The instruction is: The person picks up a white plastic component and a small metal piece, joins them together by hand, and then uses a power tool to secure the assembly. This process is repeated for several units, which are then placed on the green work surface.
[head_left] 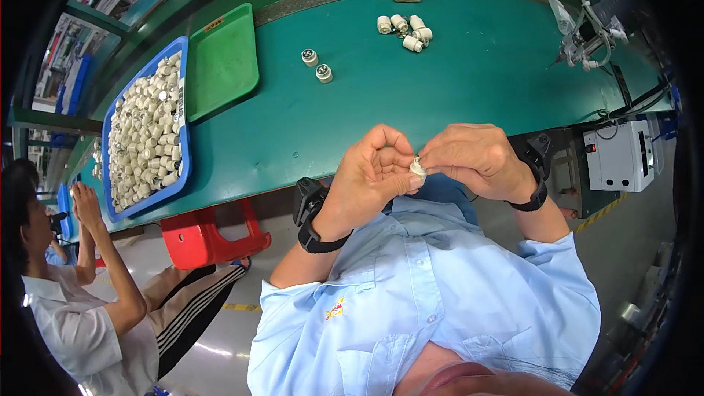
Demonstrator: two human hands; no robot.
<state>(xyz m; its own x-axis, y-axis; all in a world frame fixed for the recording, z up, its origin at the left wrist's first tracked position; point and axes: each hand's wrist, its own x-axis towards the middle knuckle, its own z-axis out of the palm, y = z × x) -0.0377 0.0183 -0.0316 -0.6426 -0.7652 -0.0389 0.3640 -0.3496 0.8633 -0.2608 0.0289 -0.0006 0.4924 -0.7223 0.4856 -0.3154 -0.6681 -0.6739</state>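
Observation:
Near the table's front edge, my left hand (376,166) grips a small white cylindrical part (418,168) between thumb and fingers. My right hand (475,159) meets it from the other side, its fingertips pinched at the part's upper end. Any smaller piece between those fingertips is too small to make out. Two similar white parts (324,73) stand farther off on the green table, dark ends with metal spots facing up. A loose group of several more white parts (413,43) lies at the far middle.
On the left, a blue tray (186,114) holds a heap of the same parts, beside a green tray (224,66). A cabled fixture (587,44) and white control box (620,155) are at right. A co-worker (81,308) works at far left, near a red stool (209,238).

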